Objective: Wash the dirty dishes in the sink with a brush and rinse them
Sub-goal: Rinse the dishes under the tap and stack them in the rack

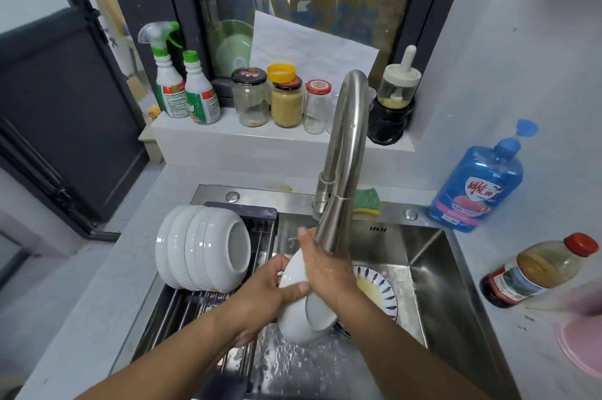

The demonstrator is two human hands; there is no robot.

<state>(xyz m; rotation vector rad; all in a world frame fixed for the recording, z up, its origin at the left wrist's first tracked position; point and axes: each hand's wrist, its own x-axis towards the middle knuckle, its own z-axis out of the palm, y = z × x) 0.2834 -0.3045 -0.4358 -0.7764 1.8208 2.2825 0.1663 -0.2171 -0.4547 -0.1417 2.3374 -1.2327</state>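
White bowl (pixel 294 318) over sink (pixel 433 269), under tap (pixel 345 152). L grip (pixel 270 288) curled round its rim; R grip (pixel 322 266) flat on it, fingers straight. Patterned plate (pixel 381 288) below. Stacked bowls (pixel 202 253) on rack (pixel 182 305) to left, sponge (pixel 366 202) behind tap.

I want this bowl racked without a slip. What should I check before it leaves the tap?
1. Hold on the white bowl: ok. The left hand grips it and the right hand lies flat against it.
2. Bowl under the faucet spout: ok.
3. Bowl free of suds: cannot tell.
4. Free bars on the rack in front of the stacked bowls: ok.
5. Sink free of dirty dishes: not ok. The patterned plate lies there with yellow residue.
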